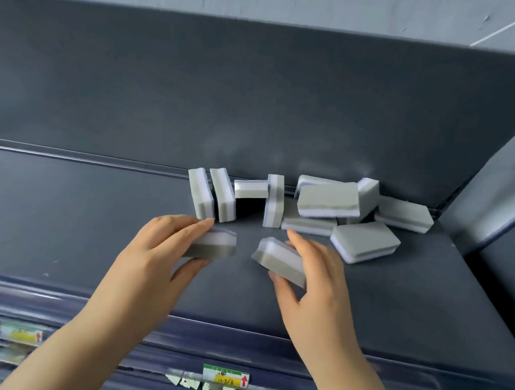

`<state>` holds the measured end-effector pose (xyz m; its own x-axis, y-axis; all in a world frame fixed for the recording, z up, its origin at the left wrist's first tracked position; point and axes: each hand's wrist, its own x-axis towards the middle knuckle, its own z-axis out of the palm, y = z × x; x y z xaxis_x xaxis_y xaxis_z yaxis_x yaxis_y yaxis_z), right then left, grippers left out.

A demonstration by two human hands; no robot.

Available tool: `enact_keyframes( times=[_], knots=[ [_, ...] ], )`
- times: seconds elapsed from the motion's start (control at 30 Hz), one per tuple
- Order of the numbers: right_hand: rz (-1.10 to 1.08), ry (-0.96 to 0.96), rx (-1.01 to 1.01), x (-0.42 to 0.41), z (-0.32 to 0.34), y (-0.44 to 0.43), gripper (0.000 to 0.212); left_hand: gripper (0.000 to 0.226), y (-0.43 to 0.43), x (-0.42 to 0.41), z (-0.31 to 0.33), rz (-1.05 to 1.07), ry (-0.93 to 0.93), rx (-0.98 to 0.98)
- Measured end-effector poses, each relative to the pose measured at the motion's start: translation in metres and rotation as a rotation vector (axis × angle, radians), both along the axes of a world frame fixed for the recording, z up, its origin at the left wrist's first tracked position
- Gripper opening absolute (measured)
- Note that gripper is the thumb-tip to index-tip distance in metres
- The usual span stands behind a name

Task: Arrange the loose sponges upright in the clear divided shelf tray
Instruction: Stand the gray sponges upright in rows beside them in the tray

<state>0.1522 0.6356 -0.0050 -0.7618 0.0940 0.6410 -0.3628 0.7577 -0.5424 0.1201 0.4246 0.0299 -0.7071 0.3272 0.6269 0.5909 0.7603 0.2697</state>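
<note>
1. Two price labels nearest us on the shelf edge: a yellow-and-green label with a red arrow, and a blurred label further left.
2. We see the left hand pinching a grey-and-white sponge between thumb and fingers, on its side over the dark shelf.
3. Right hand likewise grips a second sponge, tilted, thumb underneath.
4. Behind them, two upright sponges side by side, then one standing sponge with a flat sponge bridging between.
5. Farthest right, a loose pile of sponges against the back panel.
6. Clear tray: we can't make it out.
</note>
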Motion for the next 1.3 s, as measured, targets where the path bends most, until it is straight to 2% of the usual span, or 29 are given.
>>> enact_keyframes(
  times=[0.13, 0.33, 0.6, 0.7, 0.87, 1.07, 1.3],
  knots=[
    [0.085, 0.027, 0.006, 0.004, 0.015, -0.032, 0.05, 0.044, -0.032, 0.015, 0.011, 0.039, 0.042, 0.017],
    [0.2, 0.041, 0.026, 0.011, 0.028, -0.109, 0.051, 0.045, -0.109, 0.038, 0.016, 0.038, 0.046, -0.011],
    [0.358, 0.002, 0.065, 0.037, 0.028, -0.292, 0.052, 0.042, -0.298, 0.084, 0.004, 0.132, 0.046, 0.018],
    [0.424, -0.082, 0.041, 0.047, 0.024, -0.363, 0.054, 0.044, -0.369, 0.106, -0.003, 0.192, 0.051, 0.018],
    [0.505, -0.191, 0.084, 0.051, 0.024, -0.458, 0.046, 0.053, -0.464, 0.13, -0.007, 0.305, -0.025, -0.048],
    [0.548, -0.216, 0.146, 0.024, 0.028, -0.537, 0.044, 0.05, -0.542, 0.116, -0.004, 0.345, -0.083, -0.121],
    [0.595, -0.218, 0.03, -0.052, 0.04, -0.609, 0.041, 0.05, -0.616, 0.045, 0.013, 0.349, -0.062, -0.16]
  ],
)
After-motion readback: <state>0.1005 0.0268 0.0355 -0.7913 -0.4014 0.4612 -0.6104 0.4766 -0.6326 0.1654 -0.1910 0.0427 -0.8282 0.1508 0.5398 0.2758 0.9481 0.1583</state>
